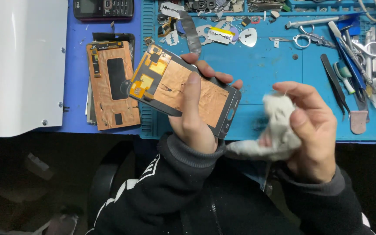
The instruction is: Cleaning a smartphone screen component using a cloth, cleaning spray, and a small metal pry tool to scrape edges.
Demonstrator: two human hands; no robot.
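Right now you're holding a phone screen assembly point(183, 89) in your left hand point(194, 119), copper-foil back facing up, thumb pressed across the foil, other fingers point(216, 76) curling round the far edge. It's hanging tilted above the near edge of the blue work mat point(266, 65), not resting on it. Your right hand point(312, 130) is bunching a grey-white cloth point(279, 128), thumb and fingers pinching it into a wad, just beside the assembly but not touching. Looks like a wipe-down step w/ the cloth about to meet the panel. Next move prob. calls for a steady left grip and light strokes, since the foil and yellow flex parts look delicate. A second foil-backed panel point(112, 85) is lying on the mat to the left; tweezers point(334, 82) and scissors point(310, 39) are sitting well apart to the right.
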